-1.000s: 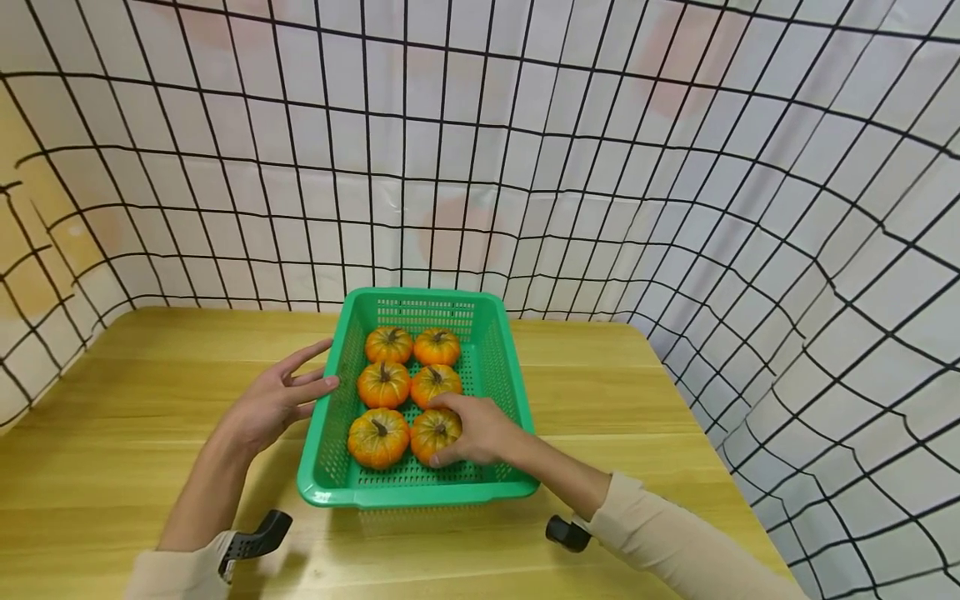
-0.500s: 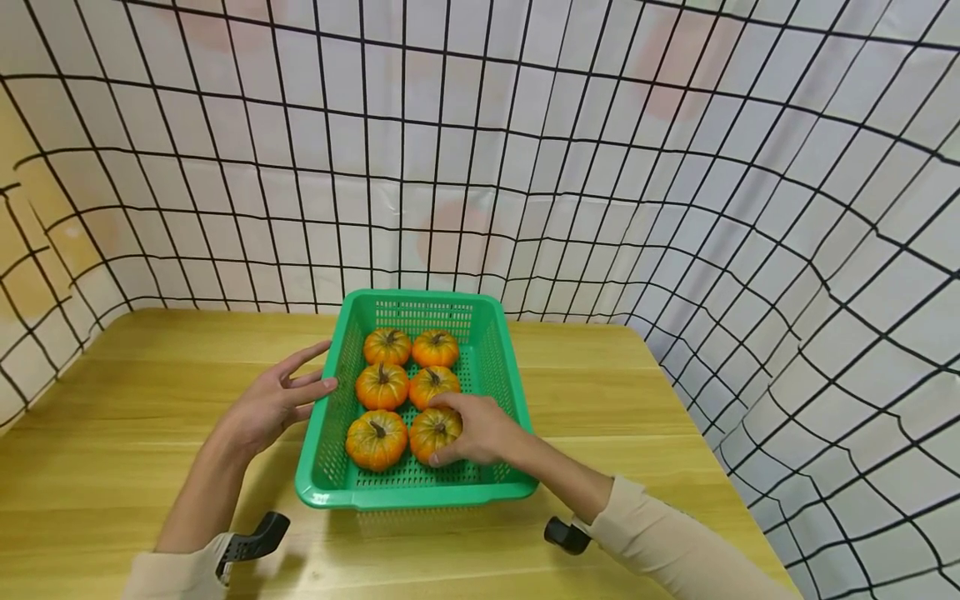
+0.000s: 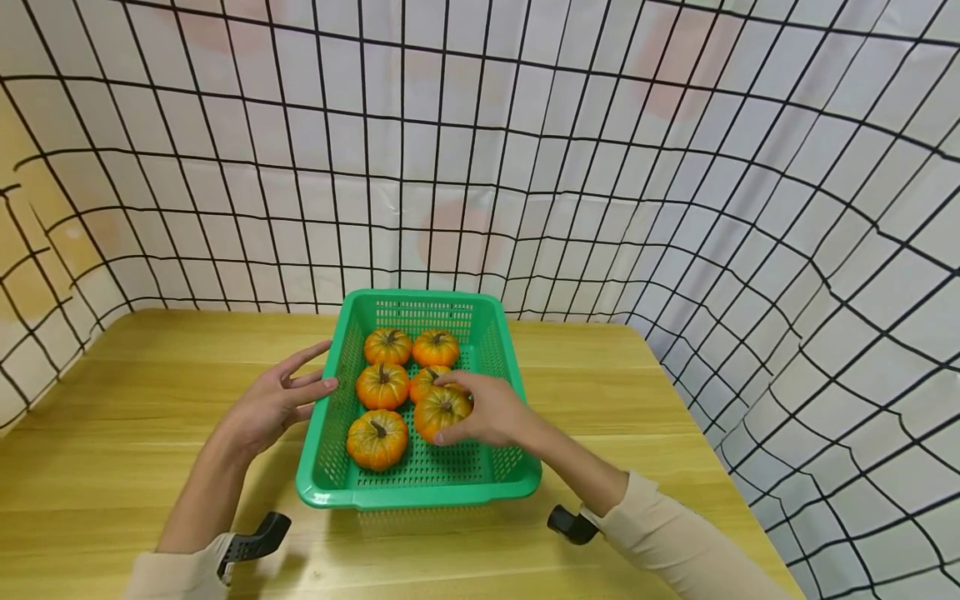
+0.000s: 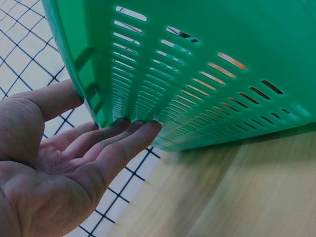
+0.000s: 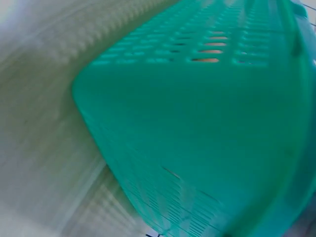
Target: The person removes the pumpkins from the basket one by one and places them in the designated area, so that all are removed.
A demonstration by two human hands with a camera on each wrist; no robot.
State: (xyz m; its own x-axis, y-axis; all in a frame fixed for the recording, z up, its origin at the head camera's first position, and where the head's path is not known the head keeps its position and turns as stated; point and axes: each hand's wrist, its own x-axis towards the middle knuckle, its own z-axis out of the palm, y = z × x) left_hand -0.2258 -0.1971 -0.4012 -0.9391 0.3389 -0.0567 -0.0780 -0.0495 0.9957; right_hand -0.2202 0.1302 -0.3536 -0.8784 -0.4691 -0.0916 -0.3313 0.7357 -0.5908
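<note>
In the head view a green plastic basket (image 3: 405, 498) holds several small orange pumpkins. My right hand (image 3: 491, 410) grips a pumpkin (image 3: 438, 414) between thumb and fingers, raised off the basket's floor at the right. It partly covers the pumpkin (image 3: 423, 382) behind it. Nearest on the left lies another pumpkin (image 3: 377, 440). My left hand (image 3: 273, 404) is at the basket's left side. In the left wrist view its fingers (image 4: 129, 143) are fairly straight and touch the slotted outer wall. The right wrist view shows the basket's outside; the right hand's grip is hidden there.
The basket stands on a wooden table (image 3: 615, 417). Black wire mesh (image 3: 465, 179) with a pale sheet behind it bounds the table at the back and sides. Each wrist carries a black device, such as the left one (image 3: 262, 537).
My right hand has lifted the front right pumpkin from the basket's floor, moving it slightly away from me and to the right. The left hand has stayed put.
</note>
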